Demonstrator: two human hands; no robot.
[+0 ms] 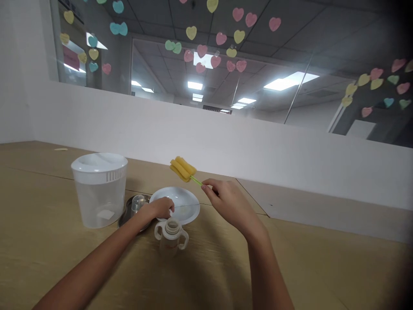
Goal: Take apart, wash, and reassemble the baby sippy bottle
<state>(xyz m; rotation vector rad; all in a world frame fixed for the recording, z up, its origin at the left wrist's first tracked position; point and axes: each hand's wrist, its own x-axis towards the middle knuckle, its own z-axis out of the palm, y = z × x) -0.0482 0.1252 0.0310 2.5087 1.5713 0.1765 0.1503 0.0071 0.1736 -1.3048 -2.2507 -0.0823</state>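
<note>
My right hand (222,200) pinches the thin green handle of a yellow sponge brush (183,168), whose head is raised up and to the left, above the far side of a white plate (190,206). My left hand (163,207) reaches over the plate's left part with its fingers curled down; what its fingertips hold, if anything, is hidden. Just in front of that hand stands an open bottle (171,234) with two side handles and no cap on its neck. A small clear dome cover (138,202) rests on a dark round metal tray (124,218), left of the plate.
A translucent bucket (100,193) with a white lid stands at the left, beside the tray. Behind the brown tabletop (306,267) runs a white wall with a window bearing heart-shaped notes. A small flat scrap (60,149) lies at the far left.
</note>
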